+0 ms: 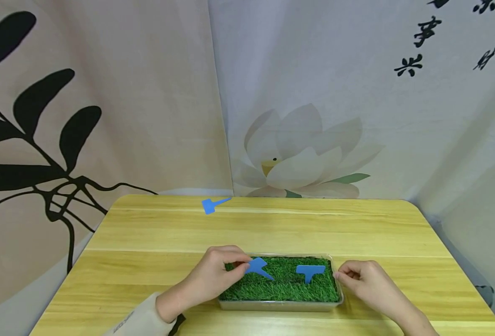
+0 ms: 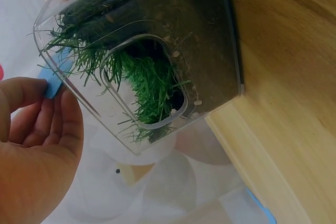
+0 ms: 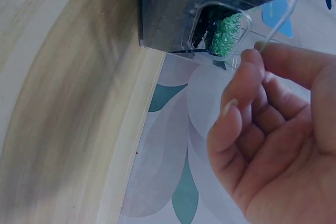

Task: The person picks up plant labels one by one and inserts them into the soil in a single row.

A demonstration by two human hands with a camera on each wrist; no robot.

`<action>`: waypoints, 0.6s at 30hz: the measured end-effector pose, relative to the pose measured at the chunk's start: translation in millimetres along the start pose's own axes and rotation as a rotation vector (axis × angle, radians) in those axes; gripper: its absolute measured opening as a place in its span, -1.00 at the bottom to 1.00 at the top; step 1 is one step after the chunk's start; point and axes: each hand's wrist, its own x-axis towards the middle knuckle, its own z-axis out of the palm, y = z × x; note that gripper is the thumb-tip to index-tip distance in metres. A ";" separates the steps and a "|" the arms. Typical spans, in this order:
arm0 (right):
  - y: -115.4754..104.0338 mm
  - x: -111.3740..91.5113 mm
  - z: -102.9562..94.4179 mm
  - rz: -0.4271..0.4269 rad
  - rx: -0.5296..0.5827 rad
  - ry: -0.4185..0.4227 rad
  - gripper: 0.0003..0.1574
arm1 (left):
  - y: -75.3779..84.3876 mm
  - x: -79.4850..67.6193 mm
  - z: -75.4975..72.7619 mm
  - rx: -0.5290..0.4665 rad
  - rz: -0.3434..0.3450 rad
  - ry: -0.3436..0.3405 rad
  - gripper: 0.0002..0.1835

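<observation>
A clear plastic box [image 1: 279, 306] filled with green artificial grass [image 1: 281, 291] rests on the table. My left hand [image 1: 215, 273] pinches a blue T-shaped plant label [image 1: 257, 266] between thumb and fingers, over the grass at the box's left end. Its stem slants down to the right; whether the tip enters the grass I cannot tell. Another blue plant label [image 1: 310, 269] stands upright in the grass on the right. At the box's right end, thumb and forefinger of my right hand [image 3: 278, 124] pinch the clear rim [image 3: 283, 22], the other fingers curled.
A third blue label [image 1: 209, 206] lies at the table's back edge, left of centre, its stem pointing right. The wooden table [image 1: 146, 233] ends at a fabric backdrop [image 1: 155, 102] printed with leaves, a pale flower and black characters.
</observation>
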 end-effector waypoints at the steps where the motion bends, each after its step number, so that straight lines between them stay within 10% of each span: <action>1: 0.1 0.0 -0.1 0.000 0.001 -0.002 -0.76 | 0.1 0.5 0.4 0.000 -0.003 -0.006 -0.83; 18: -0.1 0.0 -0.8 -0.005 0.014 -0.012 -0.76 | -2.2 5.8 3.6 0.022 0.027 -0.068 -0.81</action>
